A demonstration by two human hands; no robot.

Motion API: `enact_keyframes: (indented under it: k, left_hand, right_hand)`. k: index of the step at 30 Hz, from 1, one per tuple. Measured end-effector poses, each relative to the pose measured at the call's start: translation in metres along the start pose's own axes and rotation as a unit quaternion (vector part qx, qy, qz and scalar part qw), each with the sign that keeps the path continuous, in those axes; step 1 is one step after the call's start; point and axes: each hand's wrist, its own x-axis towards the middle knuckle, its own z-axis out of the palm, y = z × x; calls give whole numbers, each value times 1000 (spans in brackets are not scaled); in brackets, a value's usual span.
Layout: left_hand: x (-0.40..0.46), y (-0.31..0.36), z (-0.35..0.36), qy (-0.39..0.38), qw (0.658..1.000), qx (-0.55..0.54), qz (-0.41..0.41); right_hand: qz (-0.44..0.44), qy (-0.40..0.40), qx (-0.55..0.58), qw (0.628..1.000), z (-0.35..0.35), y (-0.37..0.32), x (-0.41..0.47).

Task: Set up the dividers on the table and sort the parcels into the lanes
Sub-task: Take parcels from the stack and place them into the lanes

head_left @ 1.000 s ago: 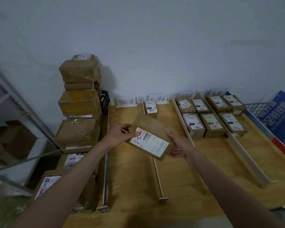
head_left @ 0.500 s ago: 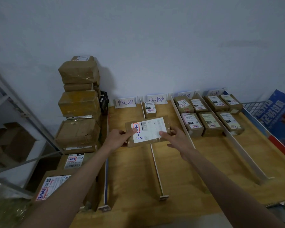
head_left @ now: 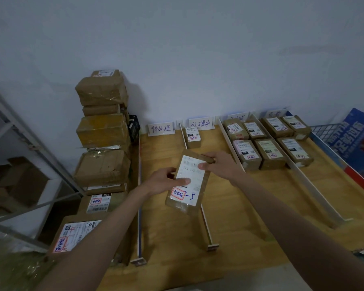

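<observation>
A plain pale wall (head_left: 198,49) stands behind a wooden surface (head_left: 172,238) that is split into long lanes by thin white dividers (head_left: 205,223). At the far end of each lane a small card stands up to say what goes there. The far left card (head_left: 161,128) reads 待处理 and the next card (head_left: 200,123) reads 处理中. The two cards further right are too blurry to read for sure.

Both hands hold one brown parcel (head_left: 188,181) up over the middle divider, label side up, most likely so the person can read it before picking a lane. The left hand (head_left: 163,181) grips the near left side with its thumb on the label. The right hand (head_left: 216,164) pinches the far end, its fingers curled round the edge. A red box on the label (head_left: 178,193) seems to say 已完成, with a blue "5" beside it.

One small parcel (head_left: 192,137) sits alone in the second lane. Four parcels (head_left: 247,152) fill the third lane and three more (head_left: 286,131) the far right lane, all packed at the far end to leave room. A tall stack of boxes (head_left: 102,131) waits on the left, off the surface. One near box (head_left: 76,234) has a red-marked label.
</observation>
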Motion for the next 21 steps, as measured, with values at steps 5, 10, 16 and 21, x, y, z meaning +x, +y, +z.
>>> enact_keyframes:
  k: [5, 10, 16, 21]
  left_hand:
    - [2, -4, 8, 12, 1000, -20, 6]
    - [0, -7, 15, 17, 998, -54, -4]
    - [0, -7, 23, 43, 997, -62, -5]
    - [7, -15, 23, 60, 994, -88, -25]
  right_hand:
    - [-8, 18, 46, 999, 11, 5, 3]
    - [14, 63, 131, 989, 20, 9, 0]
    - [26, 100, 161, 982, 30, 10, -7]
    - [36, 39, 151, 987, 39, 15, -14]
